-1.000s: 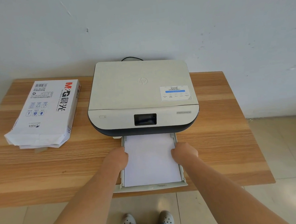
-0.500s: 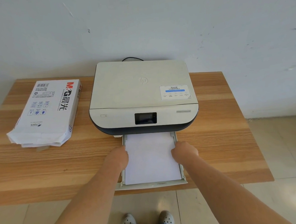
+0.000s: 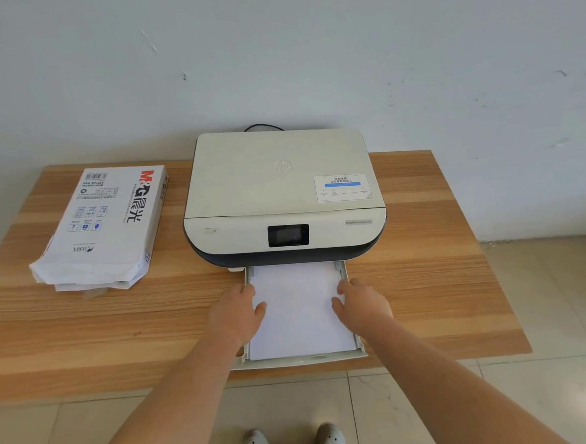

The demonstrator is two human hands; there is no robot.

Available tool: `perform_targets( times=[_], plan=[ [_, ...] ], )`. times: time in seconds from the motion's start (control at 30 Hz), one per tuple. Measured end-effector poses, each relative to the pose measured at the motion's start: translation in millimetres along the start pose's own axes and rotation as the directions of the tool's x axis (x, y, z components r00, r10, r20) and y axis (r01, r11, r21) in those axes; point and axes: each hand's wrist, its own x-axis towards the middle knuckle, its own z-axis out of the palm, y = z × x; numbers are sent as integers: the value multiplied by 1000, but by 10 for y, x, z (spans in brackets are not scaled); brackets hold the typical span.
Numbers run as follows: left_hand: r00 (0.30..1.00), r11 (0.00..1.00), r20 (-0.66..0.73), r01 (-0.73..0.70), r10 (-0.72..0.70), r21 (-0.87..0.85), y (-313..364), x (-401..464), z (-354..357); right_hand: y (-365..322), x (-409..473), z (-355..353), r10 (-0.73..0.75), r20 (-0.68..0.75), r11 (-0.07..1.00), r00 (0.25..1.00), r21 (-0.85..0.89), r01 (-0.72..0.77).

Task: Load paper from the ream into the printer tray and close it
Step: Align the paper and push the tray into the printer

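Note:
A cream printer [image 3: 283,191] with a dark screen sits mid-table against the wall. Its paper tray [image 3: 305,361] is pulled out toward me, with a stack of white paper [image 3: 299,313] lying in it. My left hand [image 3: 237,313] rests at the tray's left side, thumb spread onto the paper's left edge. At the right side my right hand [image 3: 362,303] does the same, its thumb on the paper's right edge. Neither hand holds anything. The opened white paper ream [image 3: 105,225] lies at the table's left.
The wooden table [image 3: 87,334] stands against a pale wall. The tray's front overhangs the table's near edge. A black cable [image 3: 263,126] leaves the printer's back. Tiled floor lies below and to the right, with my feet in light shoes [image 3: 293,442] below the tray.
Both hands have opened from closed fists at the tray sides, thumbs now spread onto the paper. The tray sits slightly further in than a second ago.

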Motion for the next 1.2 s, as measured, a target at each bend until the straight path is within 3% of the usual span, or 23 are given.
perform_targets(
  times=[0.2, 0.47, 0.83, 1.2],
  plan=[
    [992, 990, 52, -122, 118, 65, -24, -349, 145, 3, -327, 241, -203, 8, 978, 979, -50, 203],
    [978, 981, 105, -185, 179, 59, -60, -699, 260, 62, -579, 485, -321, 60, 934, 945, -142, 327],
    [963, 944, 148, -251, 223, 212, -101, -758, 356, 128, -575, 552, -313, 27, 916, 949, -253, 310],
    [983, 953, 71, -180, 167, 243, -94, -697, 357, 190, -526, 539, -305, 10, 913, 952, -282, 295]
  ],
)
